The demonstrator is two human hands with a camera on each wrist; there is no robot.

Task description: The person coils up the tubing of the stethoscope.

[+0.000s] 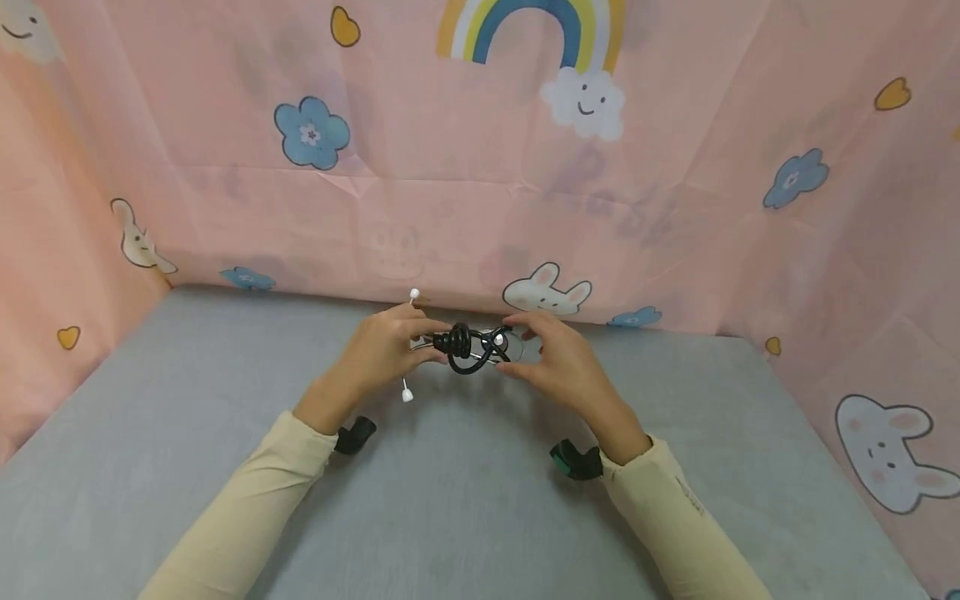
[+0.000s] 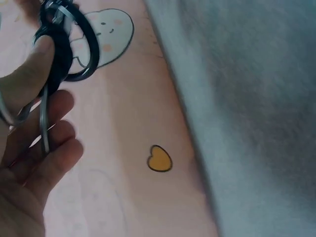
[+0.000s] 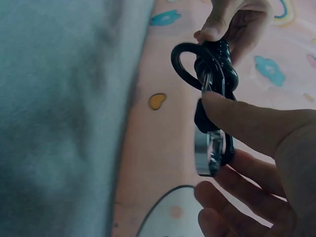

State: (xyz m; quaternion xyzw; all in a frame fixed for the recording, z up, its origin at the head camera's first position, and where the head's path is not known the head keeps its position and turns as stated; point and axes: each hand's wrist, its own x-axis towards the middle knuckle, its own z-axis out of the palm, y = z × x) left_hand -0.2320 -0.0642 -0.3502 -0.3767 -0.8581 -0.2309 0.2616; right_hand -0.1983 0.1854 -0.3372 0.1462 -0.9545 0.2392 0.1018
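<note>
A stethoscope (image 1: 460, 340) with its black tubing wound into a tight coil is held between both hands, above the grey table. My left hand (image 1: 381, 348) grips the coiled end, thumb on the coil in the left wrist view. The metal ear tubes (image 2: 44, 123) run past its fingers, and white ear tips (image 1: 407, 395) stick out on either side of that hand. My right hand (image 1: 561, 358) pinches the other end between thumb and fingers, at the tubing beside the round metal chest piece (image 3: 202, 153). A loop of tubing (image 3: 185, 64) stands out from the coil.
The grey tabletop (image 1: 450, 500) spreads beneath both arms. A pink printed cloth (image 1: 450, 225) hangs behind the table and along its sides. Dark wrist-worn devices (image 1: 576, 460) sit under both wrists.
</note>
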